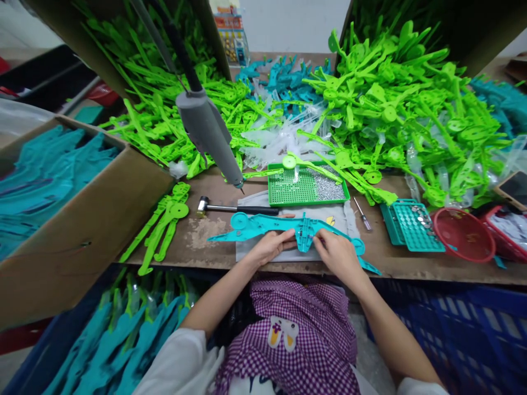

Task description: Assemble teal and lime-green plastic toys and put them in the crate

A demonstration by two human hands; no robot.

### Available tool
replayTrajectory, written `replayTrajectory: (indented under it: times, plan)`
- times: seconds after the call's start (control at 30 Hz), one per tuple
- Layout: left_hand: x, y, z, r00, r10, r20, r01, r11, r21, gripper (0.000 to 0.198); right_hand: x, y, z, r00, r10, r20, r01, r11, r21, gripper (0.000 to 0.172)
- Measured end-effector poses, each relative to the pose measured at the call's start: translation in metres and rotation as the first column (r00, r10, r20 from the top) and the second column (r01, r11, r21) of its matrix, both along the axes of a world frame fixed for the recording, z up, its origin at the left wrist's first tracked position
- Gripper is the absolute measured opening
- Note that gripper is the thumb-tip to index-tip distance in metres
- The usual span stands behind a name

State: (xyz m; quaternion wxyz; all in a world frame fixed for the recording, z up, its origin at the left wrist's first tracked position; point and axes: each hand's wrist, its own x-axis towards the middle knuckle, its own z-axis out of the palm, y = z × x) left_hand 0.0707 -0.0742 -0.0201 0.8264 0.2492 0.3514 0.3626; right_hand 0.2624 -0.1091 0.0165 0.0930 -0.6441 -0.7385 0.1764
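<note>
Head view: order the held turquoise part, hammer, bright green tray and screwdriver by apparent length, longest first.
1. Held turquoise part
2. Hammer and bright green tray, too alike to rank
3. Screwdriver

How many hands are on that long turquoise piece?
2: the left hand holds the turquoise piece just left of its middle; the right hand is just right of it. Some fingers are hidden.

- two hands (272,248)
- one held long teal part (267,224)
- one hammer (242,209)
- one hanging electric screwdriver (206,129)
- one small screwdriver (364,219)
- one green tray (307,203)
- one round red basket (465,238)
- one phone (514,188)
- three cardboard boxes (102,219)
- lime-green parts (391,112), too many to count
</note>
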Motion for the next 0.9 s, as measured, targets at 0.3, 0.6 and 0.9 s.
replayTrajectory:
  times: [0.3,0.6,0.9]
  plan:
    - [0.003,0.001,-0.006,0.999,0.049,-0.006,-0.049,0.999,0.014,0.043,-0.001,-0.013,-0.005,0.998,-0.008,-0.06,0.016,0.99,0.137,0.027]
    - [-0.027,0.001,0.016,0.858,-0.315,-0.405,0.413,0.893,0.179,0.035,-0.011,0.006,-0.019,1.0,0.007,0.007,-0.008,0.991,0.136,0.028]
    - [-0.007,0.033,0.027,0.606,0.182,-0.775,0.624,0.495,0.604,0.008,-0.008,0.009,-0.025,1.0,0.011,-0.013,-0.011,0.999,0.052,0.025]
